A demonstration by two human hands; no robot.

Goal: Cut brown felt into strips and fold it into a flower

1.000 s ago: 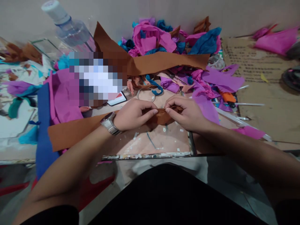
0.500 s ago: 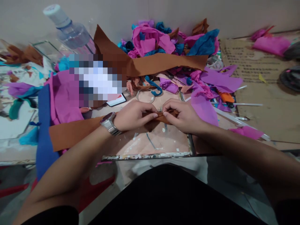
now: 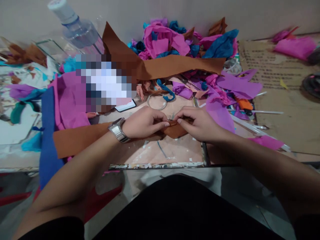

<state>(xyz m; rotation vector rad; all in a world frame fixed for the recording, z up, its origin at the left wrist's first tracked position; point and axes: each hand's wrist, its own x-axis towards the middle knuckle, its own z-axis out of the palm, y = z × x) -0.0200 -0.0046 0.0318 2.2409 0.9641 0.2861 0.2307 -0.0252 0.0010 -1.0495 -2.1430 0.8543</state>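
Note:
A long strip of brown crepe paper [image 3: 82,138] runs from the left under my left wrist to both hands. My left hand [image 3: 145,124], with a metal watch [image 3: 119,130] on its wrist, pinches the strip's upper edge between thumb and fingers. Close beside it, my right hand [image 3: 196,123] pinches the same edge. Between the two hands the paper is gathered, and a loose flap hangs toward me. Beyond my hands lie a clear ring [image 3: 157,102] that looks like a tape roll and a twisted blue paper strip [image 3: 168,95].
Another brown strip [image 3: 185,66] lies across a heap of pink, purple and blue paper [image 3: 167,43]. A large bottle [image 3: 80,35] stands at the back left. An orange-handled tool [image 3: 244,104] and white sticks [image 3: 267,112] lie right, near cardboard [image 3: 282,130].
The brown paper between my hands has opened downward into a wider flap. Both hands stay pinched close together, with only small finger shifts. The whole view has shifted slightly.

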